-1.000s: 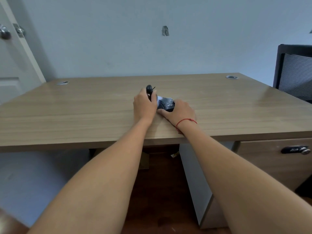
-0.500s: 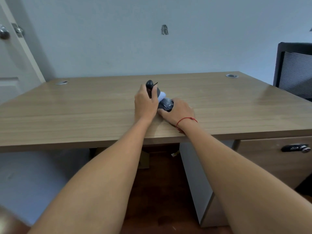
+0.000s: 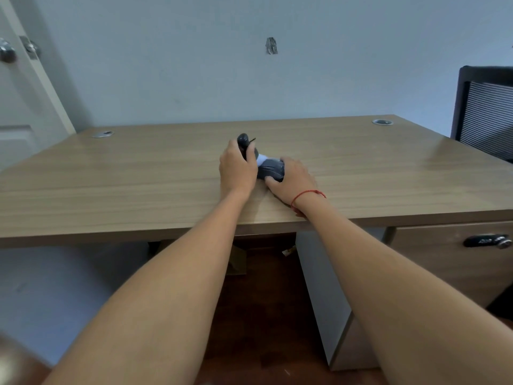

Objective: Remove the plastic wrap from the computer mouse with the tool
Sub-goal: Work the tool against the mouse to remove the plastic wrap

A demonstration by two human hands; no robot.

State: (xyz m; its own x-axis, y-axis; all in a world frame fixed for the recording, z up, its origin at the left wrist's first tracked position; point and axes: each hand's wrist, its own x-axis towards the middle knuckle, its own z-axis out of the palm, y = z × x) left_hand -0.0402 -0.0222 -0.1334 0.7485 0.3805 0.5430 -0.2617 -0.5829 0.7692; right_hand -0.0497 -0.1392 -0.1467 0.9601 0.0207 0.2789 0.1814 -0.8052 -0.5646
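A dark grey computer mouse point(image 3: 271, 169) lies on the wooden desk point(image 3: 138, 179) near its middle, with a pale bit of wrap point(image 3: 261, 159) showing at its left end. My right hand point(image 3: 291, 180) rests on the mouse's right side, thumb pressed against its near edge. My left hand point(image 3: 238, 169) is closed around a tool with a dark rounded handle point(image 3: 243, 140) that sticks up beyond my fingers. The tool's working end is hidden between my left hand and the mouse.
Two round cable grommets sit at the desk's far corners point(image 3: 102, 134) point(image 3: 382, 122). A black mesh chair point(image 3: 485, 112) stands at the right. A drawer with a dark handle point(image 3: 487, 241) is under the desk's right side. A door point(image 3: 16, 107) is at the left.
My left hand with the tool has tilted slightly up and back, and more pale wrap shows between the hand and the mouse. My right hand stays on the mouse.
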